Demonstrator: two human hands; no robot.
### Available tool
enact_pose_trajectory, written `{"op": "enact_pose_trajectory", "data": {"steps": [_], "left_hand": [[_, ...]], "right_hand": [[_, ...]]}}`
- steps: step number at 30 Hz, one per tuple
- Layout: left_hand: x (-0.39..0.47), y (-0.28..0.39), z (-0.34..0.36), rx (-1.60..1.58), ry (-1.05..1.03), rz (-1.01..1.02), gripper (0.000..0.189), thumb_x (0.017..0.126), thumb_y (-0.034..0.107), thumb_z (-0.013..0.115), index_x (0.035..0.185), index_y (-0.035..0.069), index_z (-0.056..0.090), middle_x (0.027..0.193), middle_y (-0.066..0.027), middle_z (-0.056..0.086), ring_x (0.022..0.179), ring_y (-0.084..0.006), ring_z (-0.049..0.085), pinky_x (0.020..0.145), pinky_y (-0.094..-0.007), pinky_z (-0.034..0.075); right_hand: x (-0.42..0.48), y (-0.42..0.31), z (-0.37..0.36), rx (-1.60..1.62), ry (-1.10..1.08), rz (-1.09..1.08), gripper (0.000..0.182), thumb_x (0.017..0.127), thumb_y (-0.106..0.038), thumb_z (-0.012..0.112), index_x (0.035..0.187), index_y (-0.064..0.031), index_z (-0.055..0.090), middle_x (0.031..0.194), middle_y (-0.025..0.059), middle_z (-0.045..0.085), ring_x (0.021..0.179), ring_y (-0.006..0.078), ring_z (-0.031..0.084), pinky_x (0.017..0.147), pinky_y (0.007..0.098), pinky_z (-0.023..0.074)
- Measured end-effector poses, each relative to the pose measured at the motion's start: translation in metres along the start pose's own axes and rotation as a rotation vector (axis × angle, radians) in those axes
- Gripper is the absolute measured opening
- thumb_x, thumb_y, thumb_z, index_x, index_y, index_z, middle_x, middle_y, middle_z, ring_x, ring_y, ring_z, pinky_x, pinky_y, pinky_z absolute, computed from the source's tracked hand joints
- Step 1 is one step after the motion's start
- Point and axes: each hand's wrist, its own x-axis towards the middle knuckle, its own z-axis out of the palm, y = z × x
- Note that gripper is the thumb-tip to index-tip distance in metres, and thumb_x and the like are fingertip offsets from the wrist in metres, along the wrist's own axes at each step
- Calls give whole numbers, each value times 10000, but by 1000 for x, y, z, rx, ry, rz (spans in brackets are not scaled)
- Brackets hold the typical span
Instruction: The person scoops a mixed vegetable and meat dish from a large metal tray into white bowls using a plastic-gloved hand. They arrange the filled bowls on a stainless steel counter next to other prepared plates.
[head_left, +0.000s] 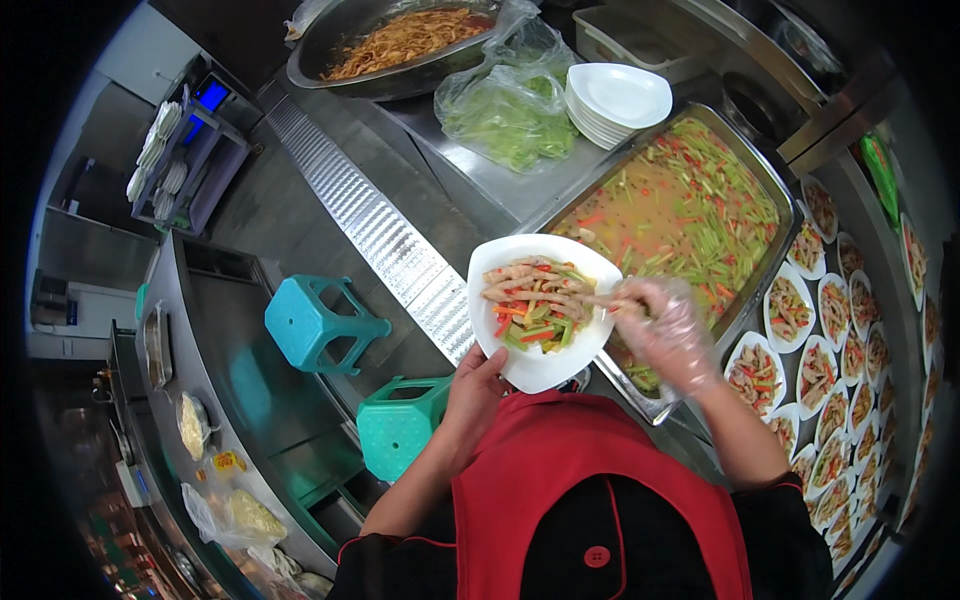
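Note:
My left hand (478, 386) grips the near-left rim of a white rounded-triangular plate (544, 371). On the plate lie pale chicken feet (525, 281) over cut celery, carrot sticks and red chilli pieces. In a clear plastic glove, my right hand (667, 330) is at the plate's right edge, its fingers closed on a chicken foot (596, 300) that reaches over the food. Just beyond that hand is a deep steel tray (787, 232) of cloudy brine with celery (720, 225), carrot and chilli pieces. The plate partly covers the tray's left corner.
A stack of white plates (619, 97) and a plastic bag of green leaves (510, 112) stand on the steel table (480, 154). Behind is a large basin (315, 75) of shredded food. Many filled plates (791, 307) crowd the right. Plastic stools (304, 322) stand left, near a floor drain grate (390, 247).

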Motion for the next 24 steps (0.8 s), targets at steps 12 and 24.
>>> {"op": "enact_pose_trajectory", "data": {"steps": [12, 24], "left_hand": [[-1, -2, -1, -48, -28, -15, 321, 955, 87, 496, 1270, 28, 478, 1217, -90, 573, 1101, -200, 569, 941, -380, 468], [-2, 1, -3, -25, 0, -17, 339, 946, 96, 499, 1275, 18, 472, 1241, -112, 569, 1129, -225, 556, 983, -426, 424]], "right_hand": [[-9, -2, 57, -456, 23, -404, 223, 715, -203, 730, 897, -101, 651, 923, 70, 615, 865, 284, 597, 743, 423, 485], [17, 72, -48, -379, 13, 203, 282, 840, -241, 616, 1014, -22, 643, 1042, 155, 645, 950, 345, 591, 863, 412, 461]]}}
